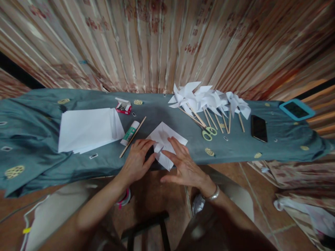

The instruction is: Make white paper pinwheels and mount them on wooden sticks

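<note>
A white paper square (161, 134) with cut lines lies turned like a diamond at the table's front edge, one flap curled up near its middle. My left hand (137, 158) is at its left side, thumb and fingers closed around that edge by the curled flap. Over the right half, my right hand (184, 163) has its fingers spread, with the fingertips on the paper. Left of the square lie a glue stick (130, 132) and a thin wooden stick (133, 136).
A stack of white paper (86, 127) and a small red-and-white box (124, 106) are on the left. Several paper pinwheels (187, 96) on sticks lie back right, with green-handled scissors (208, 133), a phone (259, 128) and a blue-framed tablet (297, 109). A curtain (157, 45) hangs behind the table.
</note>
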The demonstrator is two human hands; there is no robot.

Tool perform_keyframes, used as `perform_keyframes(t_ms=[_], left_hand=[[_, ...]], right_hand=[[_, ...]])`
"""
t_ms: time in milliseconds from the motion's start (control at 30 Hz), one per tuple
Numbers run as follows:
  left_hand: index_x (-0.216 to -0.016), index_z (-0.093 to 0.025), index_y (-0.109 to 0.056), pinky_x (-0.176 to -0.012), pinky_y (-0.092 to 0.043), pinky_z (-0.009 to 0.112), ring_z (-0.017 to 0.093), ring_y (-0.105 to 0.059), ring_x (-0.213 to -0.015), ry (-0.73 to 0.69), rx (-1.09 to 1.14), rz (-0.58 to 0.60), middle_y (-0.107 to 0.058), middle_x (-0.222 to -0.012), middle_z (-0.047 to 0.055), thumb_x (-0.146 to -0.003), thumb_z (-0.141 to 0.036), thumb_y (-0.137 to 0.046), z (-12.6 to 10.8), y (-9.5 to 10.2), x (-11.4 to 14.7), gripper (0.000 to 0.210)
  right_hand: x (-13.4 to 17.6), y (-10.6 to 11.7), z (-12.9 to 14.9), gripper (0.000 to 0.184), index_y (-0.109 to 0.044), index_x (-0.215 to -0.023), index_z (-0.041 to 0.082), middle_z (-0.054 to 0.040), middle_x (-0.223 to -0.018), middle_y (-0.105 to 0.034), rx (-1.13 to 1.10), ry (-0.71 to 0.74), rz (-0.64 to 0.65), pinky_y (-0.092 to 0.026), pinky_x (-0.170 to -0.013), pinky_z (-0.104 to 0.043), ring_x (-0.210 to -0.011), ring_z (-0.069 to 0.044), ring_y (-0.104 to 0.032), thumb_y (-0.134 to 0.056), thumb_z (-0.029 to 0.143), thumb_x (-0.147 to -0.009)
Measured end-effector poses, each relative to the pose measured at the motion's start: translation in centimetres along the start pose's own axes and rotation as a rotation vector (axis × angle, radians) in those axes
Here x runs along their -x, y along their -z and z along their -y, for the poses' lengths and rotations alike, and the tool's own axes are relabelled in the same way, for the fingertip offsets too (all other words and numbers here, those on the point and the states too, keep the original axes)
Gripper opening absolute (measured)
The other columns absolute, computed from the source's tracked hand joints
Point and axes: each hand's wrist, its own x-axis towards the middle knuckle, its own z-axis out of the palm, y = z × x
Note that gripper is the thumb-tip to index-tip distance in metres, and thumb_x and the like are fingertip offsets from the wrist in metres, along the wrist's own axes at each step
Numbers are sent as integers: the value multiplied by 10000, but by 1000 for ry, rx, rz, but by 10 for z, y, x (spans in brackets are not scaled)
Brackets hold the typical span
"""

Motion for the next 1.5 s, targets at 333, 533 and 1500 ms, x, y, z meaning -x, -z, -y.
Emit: perform_keyframes(t_ms=[333,533,1500], left_hand=[[-1203,-162,-614,-934,-454,456,260,-527,-1090,-40,-63,-8,-654,-1156,115,-934,-167,-461,5,-7,-4,310],[-1180,-200,-636,-935,-456,456,252,-540,-1085,-34,-52,-6,-659,-1149,96,-930,-177,-471,6,-8,-5,300],[-1259,-170,-575,-976,-423,452,263,-502,-1161,-108,-24,-80,-604,-1266,123,-985,-305,-416,-1,-9,-6,345]], right_hand=[[-9,-9,5,810,-446,-1409,194,-222,-1595,-203,50,0,35,-254,-1119,-623,-1495,-368,-116,-568,703,-792],[-8,-14,3,792,-442,-1410,197,-218,-1603,-174,47,20,7,-264,-1114,-621,-1495,-372,-104,-587,678,-797],[12,7,-15,910,-363,-1463,171,-231,-1567,-271,41,-44,25,-290,-1137,-565,-1481,-341,-207,-618,691,-760]])
